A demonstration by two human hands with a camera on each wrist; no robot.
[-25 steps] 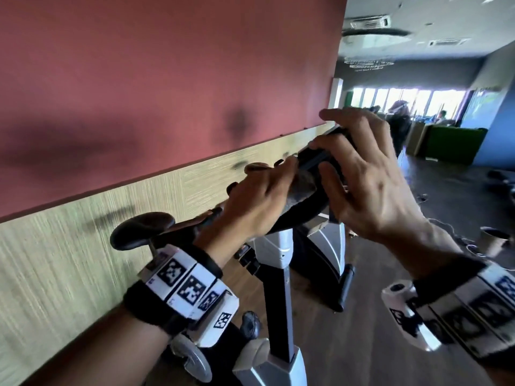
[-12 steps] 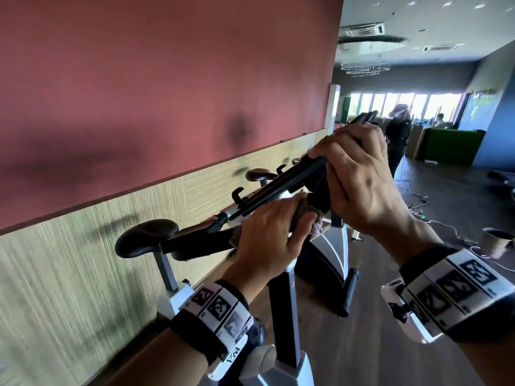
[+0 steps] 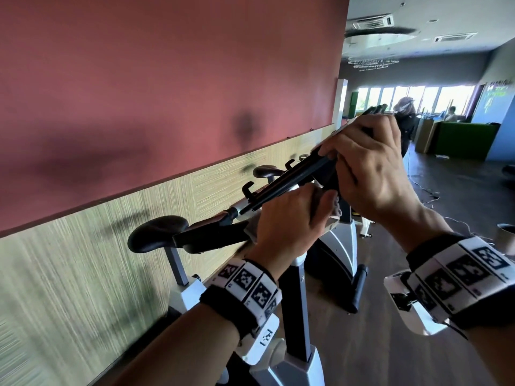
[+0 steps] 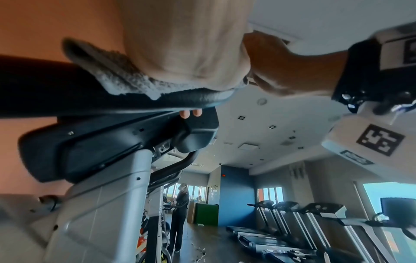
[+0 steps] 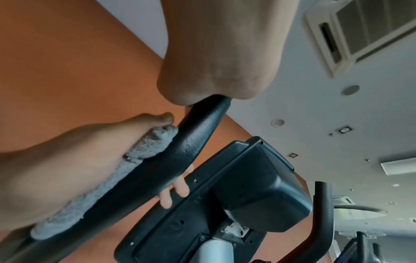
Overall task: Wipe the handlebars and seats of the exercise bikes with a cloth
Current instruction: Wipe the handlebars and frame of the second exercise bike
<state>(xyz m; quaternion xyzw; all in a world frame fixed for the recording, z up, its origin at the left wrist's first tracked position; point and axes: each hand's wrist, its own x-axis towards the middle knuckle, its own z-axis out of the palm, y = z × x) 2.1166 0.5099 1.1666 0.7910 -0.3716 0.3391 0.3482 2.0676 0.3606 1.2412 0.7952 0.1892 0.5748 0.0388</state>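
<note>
Left hand (image 3: 289,218) wrapped round a grey cloth (image 5: 144,149) on the black handlebar (image 5: 186,146); right hand (image 3: 373,174) gripping the same handlebar higher up, by the console (image 5: 247,186). Beyond, black bike seat (image 3: 158,232), red wall (image 3: 167,79), dark wood floor (image 3: 390,316), treadmills (image 4: 315,222). Wall lettering too blurred to read

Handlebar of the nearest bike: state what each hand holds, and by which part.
The left hand wraps a grey cloth round the handlebar padded grip. The right hand grips the same bar further along, bare.
</note>
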